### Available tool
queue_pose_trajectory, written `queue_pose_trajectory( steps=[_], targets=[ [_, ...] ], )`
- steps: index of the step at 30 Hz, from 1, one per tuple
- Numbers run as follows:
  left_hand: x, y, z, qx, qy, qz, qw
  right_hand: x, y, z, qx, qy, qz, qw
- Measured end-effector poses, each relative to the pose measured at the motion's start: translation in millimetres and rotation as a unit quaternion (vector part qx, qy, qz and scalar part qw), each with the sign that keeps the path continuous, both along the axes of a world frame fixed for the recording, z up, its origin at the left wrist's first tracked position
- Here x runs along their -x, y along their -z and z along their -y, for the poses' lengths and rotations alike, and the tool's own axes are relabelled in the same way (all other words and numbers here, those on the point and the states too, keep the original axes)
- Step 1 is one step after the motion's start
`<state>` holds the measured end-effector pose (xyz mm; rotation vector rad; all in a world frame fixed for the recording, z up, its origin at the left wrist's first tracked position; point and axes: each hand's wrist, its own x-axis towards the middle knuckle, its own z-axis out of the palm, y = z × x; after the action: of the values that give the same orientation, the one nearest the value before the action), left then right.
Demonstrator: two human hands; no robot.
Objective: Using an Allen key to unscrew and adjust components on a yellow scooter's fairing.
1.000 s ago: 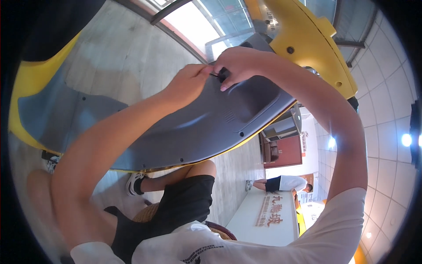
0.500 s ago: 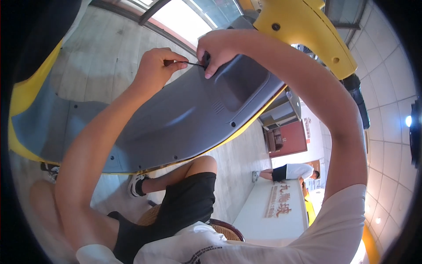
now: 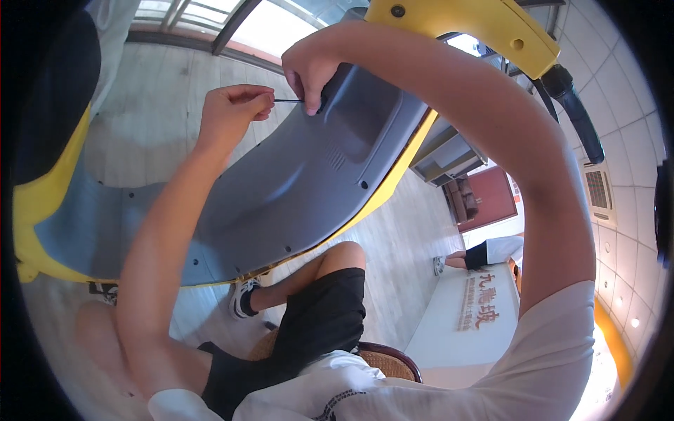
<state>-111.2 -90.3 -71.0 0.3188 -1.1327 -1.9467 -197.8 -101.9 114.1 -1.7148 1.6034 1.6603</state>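
Note:
My left hand (image 3: 235,116) is closed in a pinch on a thin dark rod (image 3: 286,100), held nearly level. The rod's far end reaches the thumb of my right hand (image 3: 314,67). That hand is bent down over the upper edge of a scooter's grey inner panel (image 3: 281,189), fingers and thumb closed together. A small black part (image 3: 322,105) shows beside its thumb, against the panel; what the fingers grip is hidden. The panel has a recessed pocket (image 3: 361,126) to the right of my hands and dark screw heads along its rim.
The scooter's yellow front cover (image 3: 456,21) and black handlebar grip (image 3: 579,116) are beyond my right arm. A black seat (image 3: 53,98) stands at the far left. My knee (image 3: 347,256) is close to the panel's lower edge. Another person (image 3: 491,252) is by a white counter (image 3: 449,309).
The view has shifted, so the scooter sits a little differently in it. Both hands keep their grips, and the rod is now more level. More of the handlebar grip shows.

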Motion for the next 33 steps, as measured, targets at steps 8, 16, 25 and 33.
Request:
queue_pose_trajectory(
  steps=[8, 16, 25, 33],
  targets=[
    [1, 4, 8, 0.207, -0.124, 0.027, 0.97, -1, -1, 5, 0.006, 0.001, 0.012, 1.0],
    [-7, 9, -2, 0.338, -0.248, 0.015, 0.908, 4, 6, 6, 0.012, 0.021, 0.151, 0.988],
    [-28, -12, 14, -0.038, 0.161, -0.038, 0.986, 7, 7, 0, 0.04, -0.022, 0.112, 0.993],
    [-12, 6, 15, 0.455, -0.189, 0.167, 0.854, 7, 11, 2, 0.045, 0.002, 0.148, 0.988]
  ],
)
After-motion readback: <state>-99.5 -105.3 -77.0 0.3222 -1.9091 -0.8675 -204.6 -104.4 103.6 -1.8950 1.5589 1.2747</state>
